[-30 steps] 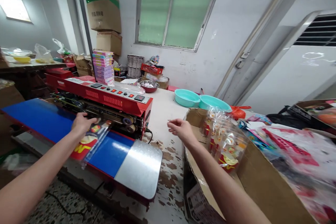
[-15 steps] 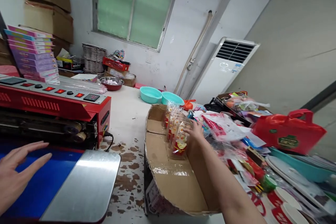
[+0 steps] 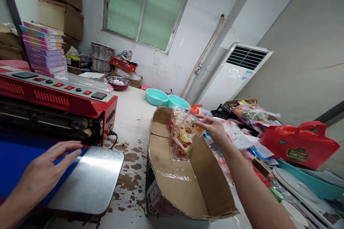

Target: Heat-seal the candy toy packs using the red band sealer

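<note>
My right hand (image 3: pixel 213 128) pinches the upper corner of a clear plastic package (image 3: pixel 185 135), which tilts at the front of a row. Inside it show red, yellow and white pieces. Similar packages (image 3: pixel 176 116) stand upright behind it in an open cardboard box (image 3: pixel 172 189). My left hand (image 3: pixel 48 168) is open, its fingers stretched out over the blue belt (image 3: pixel 16 161), near the metal plate (image 3: pixel 91 182) of the red machine (image 3: pixel 80 105). Nothing is in that hand.
Two turquoise basins (image 3: pixel 156 97) stand beyond the box. Plastic bags, papers and a red bag (image 3: pixel 301 146) crowd the right side. Stacked coloured boxes (image 3: pixel 47 52) rise behind the machine. A black cable (image 3: pixel 115 139) hangs from the machine's side.
My right hand has drawn the front package up and toward the right, tilting it. My left hand has moved right, toward the metal plate. The view has shifted slightly.
</note>
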The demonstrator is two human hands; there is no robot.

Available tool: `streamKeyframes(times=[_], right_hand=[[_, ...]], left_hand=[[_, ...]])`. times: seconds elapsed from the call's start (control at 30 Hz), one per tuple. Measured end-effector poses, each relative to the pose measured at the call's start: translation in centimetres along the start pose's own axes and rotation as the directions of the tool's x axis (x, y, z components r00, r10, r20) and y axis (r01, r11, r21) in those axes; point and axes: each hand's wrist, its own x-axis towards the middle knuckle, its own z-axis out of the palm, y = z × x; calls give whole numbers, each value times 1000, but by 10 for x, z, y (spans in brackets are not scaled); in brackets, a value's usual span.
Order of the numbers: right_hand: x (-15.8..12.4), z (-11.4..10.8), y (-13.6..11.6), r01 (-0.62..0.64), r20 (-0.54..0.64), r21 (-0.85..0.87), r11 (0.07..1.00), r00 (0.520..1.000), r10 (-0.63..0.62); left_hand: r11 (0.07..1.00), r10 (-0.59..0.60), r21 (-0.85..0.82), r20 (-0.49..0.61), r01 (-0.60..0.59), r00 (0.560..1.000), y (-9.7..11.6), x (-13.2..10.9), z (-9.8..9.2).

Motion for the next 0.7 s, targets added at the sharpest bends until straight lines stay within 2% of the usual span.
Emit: streamKeyframes(times=[0.1,0.2,0.3,0.37,0.43,0.53,0.6,0.7], right_hand=[[-7,10,-54,26,-79,150,988,997,-14],[-19,32,-97,16,-54,274,962,999,-1],[-38,73,-125,-49,39,404,914,999,36],[-54,106,-136,-111,130,475,873,990,56],[-69,140,-142,-194,234,522,830,969,79],[-84,180,-141,-296,338,559,775,934,113],[-89,197,-136,-338,377,563,754,917,130],[-91,214,-129,-403,456,545,735,878,144]], left_hand=[[990,-9,-140,153,31,988,43,-3,10],[946,85,-324,237,-4,968,90,-5,18],[866,197,-499,279,-33,940,129,-4,23],[810,216,-585,340,26,915,145,-1,26],[784,214,-615,400,88,891,150,2,27],[805,186,-586,407,99,894,137,3,25],[802,144,-584,392,125,909,120,2,20],[770,93,-607,411,196,907,97,0,10]])
